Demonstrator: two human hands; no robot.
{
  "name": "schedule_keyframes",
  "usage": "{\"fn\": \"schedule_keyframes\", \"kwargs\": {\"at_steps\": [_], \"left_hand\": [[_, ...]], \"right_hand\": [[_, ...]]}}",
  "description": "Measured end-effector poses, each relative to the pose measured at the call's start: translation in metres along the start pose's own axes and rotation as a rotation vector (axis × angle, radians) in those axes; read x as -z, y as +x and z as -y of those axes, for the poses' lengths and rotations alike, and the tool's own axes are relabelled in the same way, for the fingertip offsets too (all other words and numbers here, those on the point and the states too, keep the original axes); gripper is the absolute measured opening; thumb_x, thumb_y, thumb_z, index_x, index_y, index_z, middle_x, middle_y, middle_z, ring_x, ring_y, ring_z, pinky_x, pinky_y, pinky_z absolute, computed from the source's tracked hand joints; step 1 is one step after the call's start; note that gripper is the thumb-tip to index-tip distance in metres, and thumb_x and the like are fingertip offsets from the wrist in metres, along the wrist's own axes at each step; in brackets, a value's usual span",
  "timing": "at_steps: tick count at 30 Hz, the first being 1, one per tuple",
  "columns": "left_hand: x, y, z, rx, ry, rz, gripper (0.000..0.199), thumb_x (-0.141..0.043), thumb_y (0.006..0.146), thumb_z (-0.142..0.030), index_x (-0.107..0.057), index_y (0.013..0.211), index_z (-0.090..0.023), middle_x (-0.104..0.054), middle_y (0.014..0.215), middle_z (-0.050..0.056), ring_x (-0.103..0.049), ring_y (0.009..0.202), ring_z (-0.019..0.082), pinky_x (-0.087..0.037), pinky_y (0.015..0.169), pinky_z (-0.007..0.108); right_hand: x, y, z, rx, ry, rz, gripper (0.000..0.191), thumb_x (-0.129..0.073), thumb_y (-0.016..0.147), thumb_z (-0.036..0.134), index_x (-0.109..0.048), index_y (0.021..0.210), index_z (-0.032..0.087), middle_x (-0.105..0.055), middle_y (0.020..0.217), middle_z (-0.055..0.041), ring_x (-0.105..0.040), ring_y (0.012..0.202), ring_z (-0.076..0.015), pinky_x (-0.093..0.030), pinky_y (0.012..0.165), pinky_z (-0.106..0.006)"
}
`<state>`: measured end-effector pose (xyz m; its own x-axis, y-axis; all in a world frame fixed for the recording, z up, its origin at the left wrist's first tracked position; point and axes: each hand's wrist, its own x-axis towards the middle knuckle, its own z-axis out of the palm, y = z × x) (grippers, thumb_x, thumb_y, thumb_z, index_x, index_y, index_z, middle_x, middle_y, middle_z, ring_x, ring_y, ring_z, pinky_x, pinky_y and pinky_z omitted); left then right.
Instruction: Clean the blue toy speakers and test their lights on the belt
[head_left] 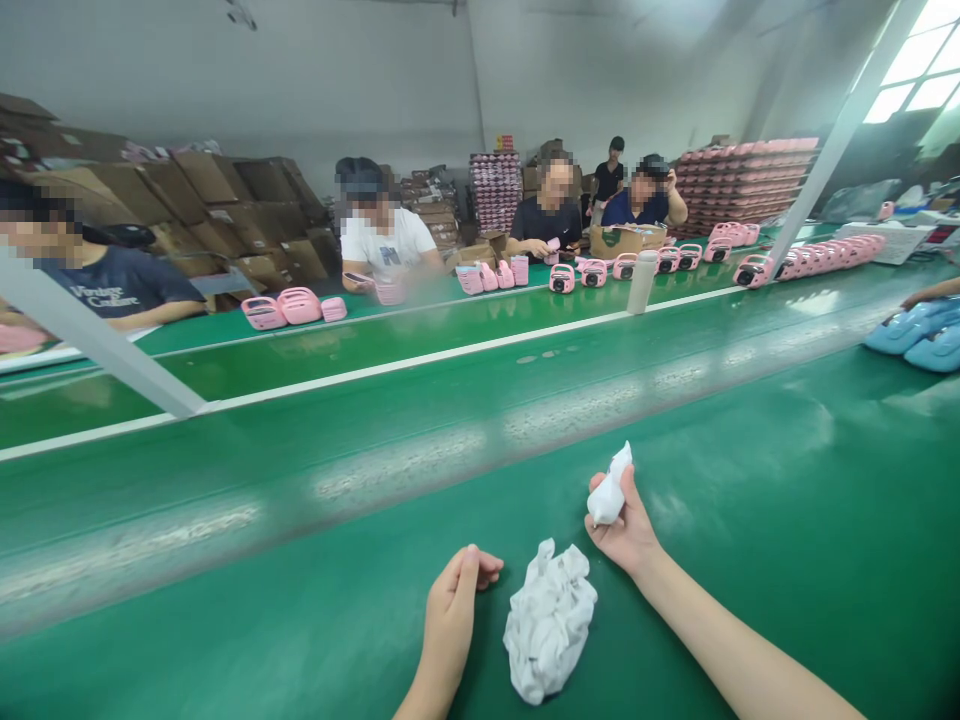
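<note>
My right hand (626, 530) is raised above the green work surface (720, 580), its fingers closed around a small white object (609, 495). That object is rounded in the middle and narrows to a pointed tip at the top; its exact kind is unclear. Between my two hands lies a crumpled white cloth (550, 620), apart from both of them. To the cloth's left is my left hand (459, 590), with its fingers curled in and the thumb against them. Nothing shows in it, though the palm faces away from view.
A conveyor belt (420, 385) runs across, with a pale bottle (640, 283) on its divider. Pink camera-shaped cases (832, 262) line the far side, where several people sit. Slanted white posts (112, 345) rise from the divider. Blue cases (919, 330) lie at right beside another person's hand.
</note>
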<state>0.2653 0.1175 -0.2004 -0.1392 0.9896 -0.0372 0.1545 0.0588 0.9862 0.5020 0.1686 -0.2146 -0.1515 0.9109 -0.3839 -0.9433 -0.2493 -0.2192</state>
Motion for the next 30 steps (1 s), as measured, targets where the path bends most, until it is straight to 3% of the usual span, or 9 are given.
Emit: {"fn": "schedule_keyframes", "kwargs": {"at_steps": [7, 16, 20, 23, 26, 30], "left_hand": [[0.002, -0.002, 0.002, 0.017, -0.001, 0.018, 0.052, -0.048, 0.079, -0.066, -0.062, 0.064, -0.017, -0.068, 0.073, 0.007, -0.059, 0.067, 0.019, -0.049, 0.066, 0.029], [-0.001, -0.001, 0.001, 0.0, 0.019, 0.005, 0.052, -0.049, 0.079, -0.065, -0.063, 0.063, -0.017, -0.068, 0.072, 0.007, -0.059, 0.067, 0.018, -0.049, 0.065, 0.029], [-0.001, 0.0, 0.0, 0.014, 0.02, 0.005, 0.051, -0.05, 0.079, -0.064, -0.062, 0.063, -0.018, -0.068, 0.071, 0.007, -0.059, 0.066, 0.018, -0.049, 0.065, 0.028], [-0.002, 0.0, 0.0, 0.019, 0.025, 0.006, 0.05, -0.05, 0.079, -0.064, -0.062, 0.063, -0.018, -0.068, 0.072, 0.007, -0.059, 0.067, 0.018, -0.049, 0.065, 0.028], [-0.002, 0.0, -0.001, 0.024, 0.038, 0.002, 0.05, -0.05, 0.079, -0.064, -0.062, 0.063, -0.018, -0.069, 0.072, 0.007, -0.059, 0.067, 0.018, -0.05, 0.065, 0.028], [-0.003, 0.001, -0.002, 0.025, 0.055, -0.001, 0.051, -0.05, 0.078, -0.065, -0.062, 0.063, -0.018, -0.069, 0.072, 0.007, -0.06, 0.067, 0.018, -0.05, 0.066, 0.028]], "right_hand": [[0.0, -0.001, 0.001, -0.027, 0.034, -0.079, 0.052, -0.092, 0.046, 0.039, -0.061, 0.083, 0.019, -0.07, 0.075, 0.0071, -0.027, 0.029, 0.0035, -0.04, 0.037, -0.016], [-0.005, -0.004, 0.007, -0.045, 0.08, -0.09, 0.04, -0.089, 0.058, 0.033, -0.063, 0.084, 0.017, -0.07, 0.08, 0.0021, -0.039, 0.034, 0.0001, -0.048, 0.041, -0.017], [-0.021, -0.024, 0.016, 0.017, 0.177, -0.034, 0.045, -0.088, 0.06, 0.025, -0.062, 0.095, 0.015, -0.069, 0.078, 0.002, -0.052, 0.045, -0.0045, -0.059, 0.06, -0.023], [-0.037, -0.043, 0.019, 0.026, 0.245, 0.027, 0.058, -0.087, 0.059, 0.019, -0.058, 0.109, 0.015, -0.069, 0.09, -0.0003, -0.056, 0.051, -0.0052, -0.06, 0.065, -0.024], [-0.049, -0.06, 0.018, -0.024, 0.306, 0.083, 0.069, -0.087, 0.06, 0.016, -0.053, 0.12, 0.016, -0.069, 0.096, -0.0003, -0.059, 0.055, -0.0049, -0.06, 0.067, -0.022], [-0.055, -0.075, 0.012, -0.134, 0.344, 0.169, 0.062, -0.083, 0.067, 0.018, -0.052, 0.12, 0.016, -0.07, 0.093, 0.0014, -0.062, 0.059, -0.0045, -0.059, 0.073, -0.022]]}}
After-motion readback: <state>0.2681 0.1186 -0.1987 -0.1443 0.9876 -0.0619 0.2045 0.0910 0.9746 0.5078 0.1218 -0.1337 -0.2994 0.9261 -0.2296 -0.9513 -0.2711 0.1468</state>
